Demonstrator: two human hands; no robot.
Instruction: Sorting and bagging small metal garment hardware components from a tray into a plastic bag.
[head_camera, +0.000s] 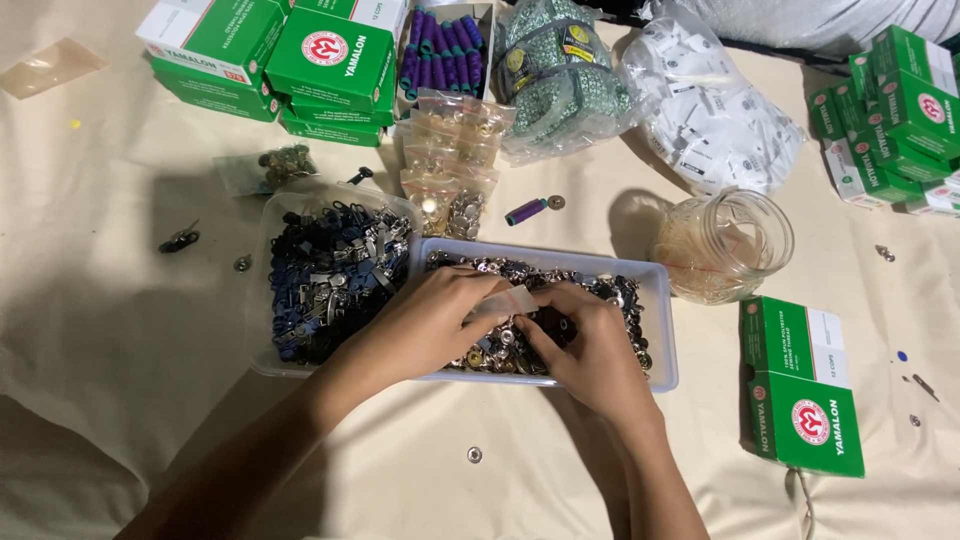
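Both my hands reach into the clear tray (662, 300) of metal snaps (500, 350): my left hand (425, 325) and right hand (590, 350) pinch a small clear bag (505, 300) between their fingertips. Dark zipper pulls (330, 270) fill the tub (262, 300) at left.

Sewing workshop — green thread boxes (335, 55), zipper pulls (335, 265), snap buttons (500, 350).
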